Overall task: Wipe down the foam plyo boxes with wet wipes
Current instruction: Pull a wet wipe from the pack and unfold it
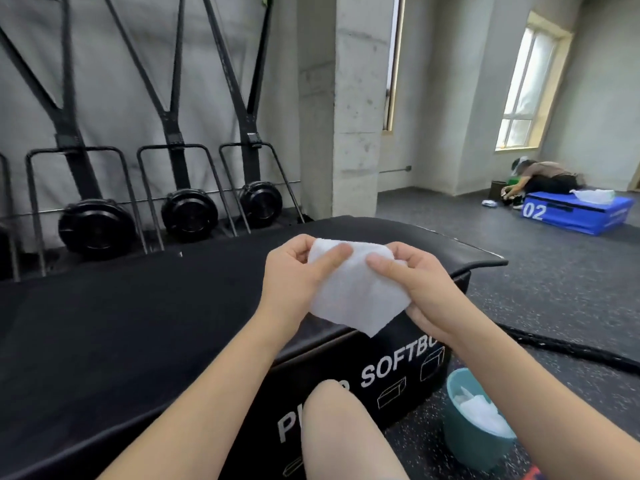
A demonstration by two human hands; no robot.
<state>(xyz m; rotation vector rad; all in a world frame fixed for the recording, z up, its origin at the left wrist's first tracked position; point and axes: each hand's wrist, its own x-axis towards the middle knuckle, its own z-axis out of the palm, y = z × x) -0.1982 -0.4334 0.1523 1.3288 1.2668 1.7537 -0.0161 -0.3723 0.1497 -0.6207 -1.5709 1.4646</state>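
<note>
A black foam plyo box (145, 306) with white "SOFTBOX" lettering on its side fills the lower left in front of me. Above its near right corner I hold a white wet wipe (353, 289) spread between both hands. My left hand (294, 271) pinches its upper left edge, thumb on top. My right hand (419, 285) grips the right side, thumb pressing across the front. The wipe hangs clear of the box top. A blue plyo box (575, 213) marked "02" lies on the floor at the far right.
A teal bin (474, 431) holding used wipes stands on the floor right of the black box. A thick black rope (568, 348) lies across the floor. Ski machines (187, 209) line the wall behind. Another person (543, 176) crouches by the blue box. My knee (343, 431) is at the box's side.
</note>
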